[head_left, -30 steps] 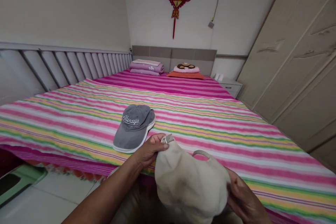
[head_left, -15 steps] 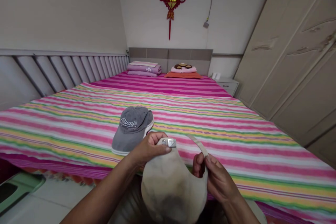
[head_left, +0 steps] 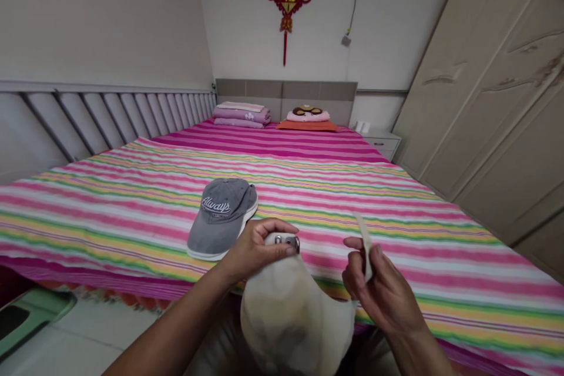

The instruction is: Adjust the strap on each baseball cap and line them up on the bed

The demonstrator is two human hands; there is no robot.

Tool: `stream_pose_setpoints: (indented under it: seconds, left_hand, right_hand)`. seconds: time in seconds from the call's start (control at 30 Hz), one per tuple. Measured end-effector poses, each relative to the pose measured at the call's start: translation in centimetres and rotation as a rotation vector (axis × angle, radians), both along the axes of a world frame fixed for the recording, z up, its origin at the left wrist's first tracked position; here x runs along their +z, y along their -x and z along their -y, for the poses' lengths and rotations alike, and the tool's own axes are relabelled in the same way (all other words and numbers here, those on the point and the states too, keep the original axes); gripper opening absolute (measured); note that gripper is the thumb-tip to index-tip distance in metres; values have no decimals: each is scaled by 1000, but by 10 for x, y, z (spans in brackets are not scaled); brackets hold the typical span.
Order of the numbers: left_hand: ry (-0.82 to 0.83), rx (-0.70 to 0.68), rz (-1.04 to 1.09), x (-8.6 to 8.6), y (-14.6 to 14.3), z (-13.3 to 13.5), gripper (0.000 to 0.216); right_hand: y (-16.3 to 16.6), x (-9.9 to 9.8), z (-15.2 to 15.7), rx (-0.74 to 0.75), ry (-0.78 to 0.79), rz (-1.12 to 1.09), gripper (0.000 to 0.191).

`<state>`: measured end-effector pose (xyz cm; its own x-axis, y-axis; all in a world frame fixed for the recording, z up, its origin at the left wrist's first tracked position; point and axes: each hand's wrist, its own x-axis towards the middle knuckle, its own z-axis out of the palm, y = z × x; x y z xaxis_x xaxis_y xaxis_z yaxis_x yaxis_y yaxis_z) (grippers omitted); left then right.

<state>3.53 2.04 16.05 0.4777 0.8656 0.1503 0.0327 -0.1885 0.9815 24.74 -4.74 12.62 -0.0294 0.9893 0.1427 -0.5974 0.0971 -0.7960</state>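
Observation:
A cream baseball cap [head_left: 295, 311] is held over the bed's near edge, its back opening facing up and right. My left hand [head_left: 264, 244] pinches the cap's edge at the metal buckle [head_left: 288, 241], thumb over it. In my right hand [head_left: 381, 288] is the cap's loose strap [head_left: 365, 241], gripped between thumb and fingers with its free end pointing up. Buckle and strap end are apart. On the bed just beyond my left hand lies a grey cap [head_left: 224, 211] with white "Always" lettering, its brim toward me.
The striped bedsheet [head_left: 150, 200] spreads all around. Folded bedding [head_left: 242, 114] and a pillow stack [head_left: 308, 117] lie by the headboard [head_left: 282, 94]. A green plastic stool [head_left: 39, 320] stands at lower left. A wardrobe [head_left: 493, 88] is on the right, a nightstand [head_left: 381, 144] beside the bed.
My right hand has moved right with the strap, now raised more upright and farther from the buckle. My left fingers have shifted over the buckle. The grey cap has stayed put.

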Motion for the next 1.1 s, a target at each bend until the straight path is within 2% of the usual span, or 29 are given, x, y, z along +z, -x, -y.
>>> stream_pose_setpoints:
  seconds: [0.1, 0.27, 0.33, 0.4, 0.5, 0.67, 0.8, 0.87, 0.93, 1.1]
  left_hand:
    - [-96, 32, -60, -1, -2, 1, 26]
    - [-41, -31, -46, -2, -5, 3, 34]
    - [-151, -66, -64, 1, -5, 4, 33]
    - [-344, -88, -128, 3, -6, 5, 29]
    - [-576, -65, -234, 2, -8, 6, 30]
    - [-705, 58, -294, -6, -13, 4, 27]
    - [-750, 127, -305, -2, -17, 6, 16]
    - [-718, 120, -273, 1, -18, 8, 15]
    - [-593, 76, -196, 3, -18, 9, 17]
    - [29, -123, 169, -8, -20, 7, 27]
  right_hand:
    - [-4, 10, 3, -48, 12, 48, 23]
    - [-6, 23, 10, -70, 87, 156, 24]
    - [-5, 25, 13, -64, 101, 197, 21]
    - [-4, 27, 16, -52, 108, 232, 20]
    - [-2, 29, 20, -43, 118, 263, 21]
    - [-1, 32, 24, -2, 116, 293, 24]
    - [0, 31, 27, 32, 126, 307, 26]
    - [0, 31, 27, 19, 138, 305, 27]
    - [-1, 30, 26, -5, 147, 306, 26]
    - [1, 26, 21, -7, 183, 322, 27]
